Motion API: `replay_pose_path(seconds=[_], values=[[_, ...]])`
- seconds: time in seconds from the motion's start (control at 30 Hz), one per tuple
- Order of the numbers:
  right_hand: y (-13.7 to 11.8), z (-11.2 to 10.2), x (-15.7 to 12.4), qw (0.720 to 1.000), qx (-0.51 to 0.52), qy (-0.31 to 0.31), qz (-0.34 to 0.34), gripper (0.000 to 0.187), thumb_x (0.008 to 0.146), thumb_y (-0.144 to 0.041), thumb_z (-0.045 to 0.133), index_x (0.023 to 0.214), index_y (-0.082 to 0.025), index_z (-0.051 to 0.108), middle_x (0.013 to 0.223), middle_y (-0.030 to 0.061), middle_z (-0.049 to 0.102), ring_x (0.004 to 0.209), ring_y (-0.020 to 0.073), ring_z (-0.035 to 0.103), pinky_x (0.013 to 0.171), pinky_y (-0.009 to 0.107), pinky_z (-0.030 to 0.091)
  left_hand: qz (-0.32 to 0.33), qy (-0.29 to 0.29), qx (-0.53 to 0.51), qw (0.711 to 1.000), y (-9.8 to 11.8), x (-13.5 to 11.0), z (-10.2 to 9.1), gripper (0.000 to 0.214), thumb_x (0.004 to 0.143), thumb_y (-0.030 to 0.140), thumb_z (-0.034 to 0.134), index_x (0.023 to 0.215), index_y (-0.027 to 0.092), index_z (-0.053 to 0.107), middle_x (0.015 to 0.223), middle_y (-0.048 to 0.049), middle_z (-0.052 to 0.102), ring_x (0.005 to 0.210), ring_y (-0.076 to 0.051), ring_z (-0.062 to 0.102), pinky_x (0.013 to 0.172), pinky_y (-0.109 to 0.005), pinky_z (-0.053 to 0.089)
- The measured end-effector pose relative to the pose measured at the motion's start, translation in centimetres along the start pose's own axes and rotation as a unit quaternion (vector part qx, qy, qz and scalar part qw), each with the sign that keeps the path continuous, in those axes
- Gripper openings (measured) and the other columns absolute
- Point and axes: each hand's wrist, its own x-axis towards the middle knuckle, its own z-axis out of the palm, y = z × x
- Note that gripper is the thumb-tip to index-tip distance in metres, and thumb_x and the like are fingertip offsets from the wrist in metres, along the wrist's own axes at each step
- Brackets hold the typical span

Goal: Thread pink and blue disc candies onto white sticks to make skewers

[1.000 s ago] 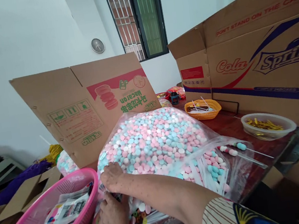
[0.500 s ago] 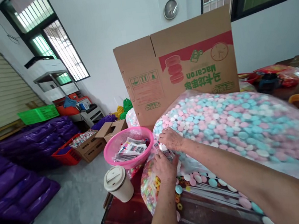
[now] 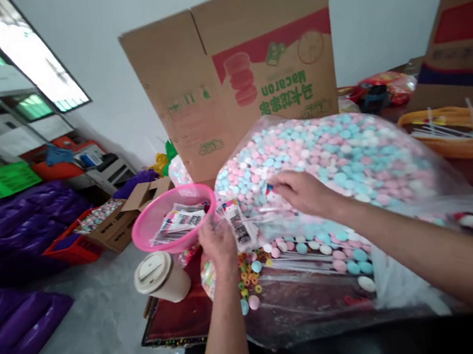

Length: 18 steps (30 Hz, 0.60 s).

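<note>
My left hand (image 3: 219, 242) is smeared by motion beside the rim of the pink basket (image 3: 140, 239). Printed plastic packets (image 3: 238, 223) stand out just right of this hand; whether its fingers grip them cannot be made out. Over the big clear bag of pink, blue and white candies (image 3: 278, 163), my right hand (image 3: 302, 191) is closed in a pinch. A small piece with red and blue on it (image 3: 269, 189) pokes from its fingertips. Thin white sticks (image 3: 300, 264), ring-shaped candies (image 3: 248, 277) and loose round candies (image 3: 338, 259) lie below the hands.
A lidded cream cup (image 3: 162, 276) stands at the table's left corner. Behind the bag rises a cardboard box (image 3: 193, 113). At right sits an orange basket (image 3: 453, 137) with sticks. Purple bundles (image 3: 23, 309) and an open carton (image 3: 115, 230) are on the floor at left.
My hands have separated: the right has moved right, carrying a small coloured piece; the left is near the basket. The packets now show between them. The view has shifted right and down.
</note>
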Motion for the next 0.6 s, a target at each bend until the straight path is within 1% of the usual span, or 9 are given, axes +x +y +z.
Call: replay_pose_path(seconds=[0.03, 0.07, 0.17, 0.27, 0.33, 0.4, 0.5, 0.57, 0.6], values=[[0.7, 0.5, -3.0, 0.997, 0.070, 0.013, 0.000, 0.019, 0.087, -0.024, 0.043, 0.088, -0.018, 0.061, 0.083, 0.0012, 0.063, 0.076, 0.0136, 0.057, 0.069, 0.024, 0.041, 0.021, 0.011, -0.045, 0.999, 0.7, -0.7, -0.2, 0.050, 0.085, 0.045, 0.048, 0.126, 0.017, 0.047, 0.113, -0.0126, 0.059, 0.105, -0.025, 0.056, 0.090, -0.038, 0.042], [1.4, 1.1, -5.8, 0.991, 0.131, 0.028, 0.022, 0.018, 0.085, -0.026, 0.044, 0.083, -0.019, 0.061, 0.076, 0.0003, 0.061, 0.070, 0.0132, 0.055, 0.064, 0.024, 0.040, 0.046, -0.016, -0.080, 0.996, 1.6, -1.6, -0.1, 0.050, 0.083, 0.044, 0.051, 0.126, 0.018, 0.048, 0.114, -0.0115, 0.059, 0.105, -0.024, 0.055, 0.090, -0.037, 0.042], [2.8, 3.3, -12.0, 0.956, 0.262, 0.061, 0.116, 0.018, 0.082, -0.032, 0.048, 0.071, -0.019, 0.055, 0.062, -0.0022, 0.053, 0.060, 0.0126, 0.048, 0.057, 0.024, 0.037, 0.084, -0.246, -0.103, 0.960, 4.7, -5.1, 1.2, 0.057, 0.068, 0.044, 0.070, 0.117, 0.019, 0.055, 0.108, -0.0093, 0.062, 0.098, -0.024, 0.057, 0.085, -0.035, 0.044], [4.1, 4.6, -15.0, 0.921, 0.330, 0.077, 0.190, 0.021, 0.081, -0.037, 0.049, 0.068, -0.019, 0.050, 0.058, -0.0038, 0.046, 0.056, 0.0115, 0.043, 0.053, 0.023, 0.034, 0.013, -0.424, -0.131, 0.896, 6.6, -8.2, 3.3, 0.031, 0.067, 0.039, 0.070, 0.085, 0.016, 0.062, 0.080, -0.0034, 0.063, 0.074, -0.017, 0.056, 0.068, -0.028, 0.044], [5.2, 4.6, -16.1, 0.898, 0.373, 0.068, 0.225, 0.023, 0.080, -0.039, 0.050, 0.070, -0.019, 0.049, 0.058, -0.0041, 0.045, 0.055, 0.0105, 0.041, 0.051, 0.023, 0.033, -0.052, -0.470, -0.184, 0.862, 7.1, -9.3, 4.3, 0.023, 0.070, 0.038, 0.064, 0.069, 0.015, 0.057, 0.064, 0.0004, 0.056, 0.060, -0.012, 0.050, 0.059, -0.023, 0.040], [6.3, 4.0, -17.0, 0.882, 0.410, 0.035, 0.228, 0.021, 0.079, -0.039, 0.054, 0.080, -0.018, 0.053, 0.068, -0.0024, 0.051, 0.059, 0.0102, 0.045, 0.053, 0.022, 0.036, -0.084, -0.499, -0.216, 0.835, 7.4, -9.6, 4.9, 0.026, 0.070, 0.038, 0.064, 0.065, 0.015, 0.053, 0.058, 0.0025, 0.052, 0.054, -0.010, 0.045, 0.054, -0.021, 0.036], [7.5, 3.0, -18.1, 0.879, 0.444, -0.019, 0.172, 0.021, 0.075, -0.030, 0.058, 0.091, -0.018, 0.058, 0.078, -0.0009, 0.056, 0.064, 0.0104, 0.049, 0.057, 0.022, 0.039, -0.067, -0.572, -0.195, 0.794, 8.1, -9.5, 5.2, 0.029, 0.072, 0.042, 0.063, 0.068, 0.015, 0.055, 0.058, 0.0025, 0.052, 0.054, -0.010, 0.044, 0.052, -0.021, 0.035], [7.7, 2.9, -18.6, 0.883, 0.441, -0.008, 0.159, 0.012, 0.075, -0.025, 0.056, 0.082, -0.017, 0.060, 0.070, -0.0017, 0.055, 0.062, 0.0104, 0.048, 0.058, 0.022, 0.039, -0.026, -0.613, -0.161, 0.773, 8.7, -9.5, 5.6, 0.031, 0.077, 0.045, 0.057, 0.071, 0.015, 0.058, 0.063, 0.0006, 0.057, 0.058, -0.011, 0.047, 0.055, -0.022, 0.038], [7.7, 3.0, -18.7, 0.889, 0.427, 0.016, 0.164, 0.008, 0.075, -0.024, 0.055, 0.076, -0.016, 0.059, 0.067, -0.0019, 0.054, 0.063, 0.0106, 0.048, 0.059, 0.022, 0.039, -0.001, -0.610, -0.141, 0.780, 8.9, -9.7, 6.0, 0.032, 0.079, 0.046, 0.055, 0.072, 0.015, 0.060, 0.065, -0.0004, 0.059, 0.060, -0.013, 0.049, 0.057, -0.023, 0.040]])
